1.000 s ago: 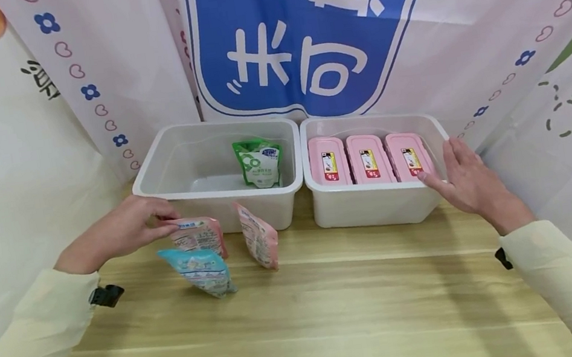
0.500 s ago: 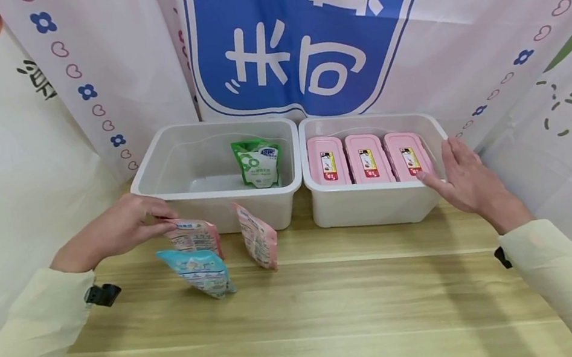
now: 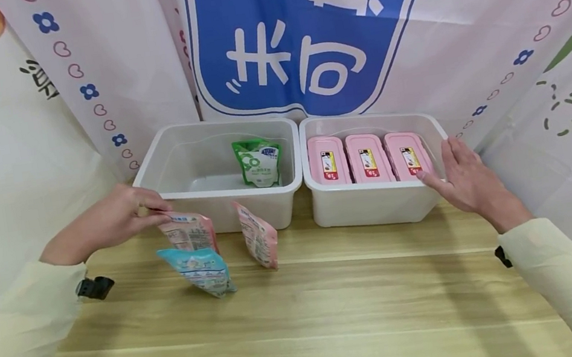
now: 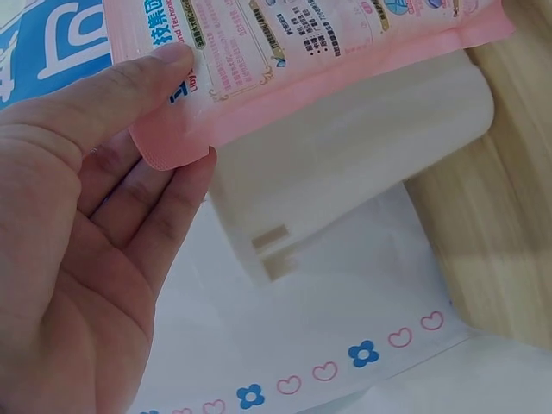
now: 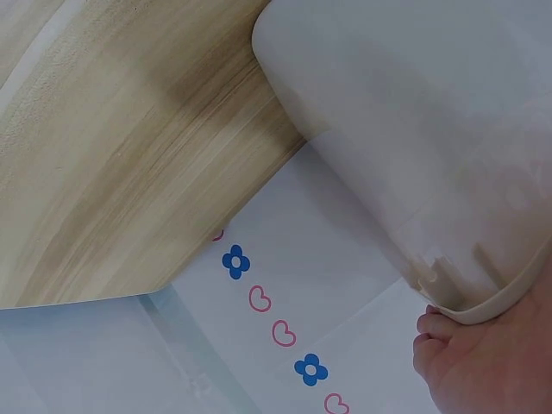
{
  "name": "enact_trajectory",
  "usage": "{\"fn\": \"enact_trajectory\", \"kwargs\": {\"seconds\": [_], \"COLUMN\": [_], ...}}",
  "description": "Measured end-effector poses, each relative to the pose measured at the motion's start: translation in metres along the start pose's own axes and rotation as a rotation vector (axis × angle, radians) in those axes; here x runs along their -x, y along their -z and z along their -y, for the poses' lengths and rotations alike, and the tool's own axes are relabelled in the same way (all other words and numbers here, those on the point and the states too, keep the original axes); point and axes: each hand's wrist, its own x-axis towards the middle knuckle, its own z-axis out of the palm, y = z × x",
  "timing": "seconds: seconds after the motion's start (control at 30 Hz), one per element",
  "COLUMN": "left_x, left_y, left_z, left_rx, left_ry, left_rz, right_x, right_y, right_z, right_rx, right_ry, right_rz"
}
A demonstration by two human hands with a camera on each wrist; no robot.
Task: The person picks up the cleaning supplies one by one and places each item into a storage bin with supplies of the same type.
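My left hand (image 3: 124, 218) pinches the top corner of a pink refill pouch (image 4: 285, 52) between thumb and fingers, in front of the left white bin (image 3: 222, 195). Printed text covers the pouch's face. A blue pouch (image 3: 201, 271) stands just in front of it, overlapping its lower part in the head view. Another pink pouch (image 3: 259, 235) stands to the right, near the bin's front wall. My right hand (image 3: 468, 183) rests on the front right corner of the right white bin (image 3: 372, 206), fingers straight along its side and thumb over the front rim.
A green and white pouch (image 3: 260, 164) stands inside the left bin at its right end. Three pink lidded boxes (image 3: 368, 158) sit side by side in the right bin. Both bins stand on a wooden table (image 3: 306, 322) against a printed cloth backdrop (image 3: 462, 25).
My left hand has shifted left and slightly up with the pink pouch, which now sits a little farther left. My right hand, the bins and the other pouches stay put.
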Motion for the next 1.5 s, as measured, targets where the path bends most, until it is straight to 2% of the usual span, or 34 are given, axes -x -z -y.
{"fn": "enact_trajectory", "kwargs": {"seconds": [0.17, 0.37, 0.63, 1.07, 1.33, 1.5], "left_x": [-0.002, -0.004, -0.016, -0.025, -0.033, -0.041], "left_y": [0.010, 0.026, 0.050, 0.084, 0.102, 0.114], "left_z": [-0.002, -0.006, -0.013, -0.023, -0.025, -0.028], "left_rx": [0.006, -0.012, -0.023, -0.110, -0.129, -0.118], "left_ry": [-0.005, 0.020, 0.028, 0.131, 0.135, 0.168], "left_rz": [-0.001, 0.004, 0.004, -0.021, -0.025, -0.002], "right_x": [-0.001, -0.001, 0.001, -0.001, -0.001, -0.001], "right_y": [0.000, 0.000, 0.000, -0.001, -0.001, -0.001], "right_z": [-0.001, -0.001, -0.001, -0.001, -0.001, -0.001], "right_rx": [0.003, 0.004, 0.004, 0.002, 0.008, -0.006], "right_ry": [0.000, -0.006, -0.008, 0.000, -0.003, -0.002], "right_rz": [0.005, 0.012, -0.005, 0.004, 0.009, 0.004]}}
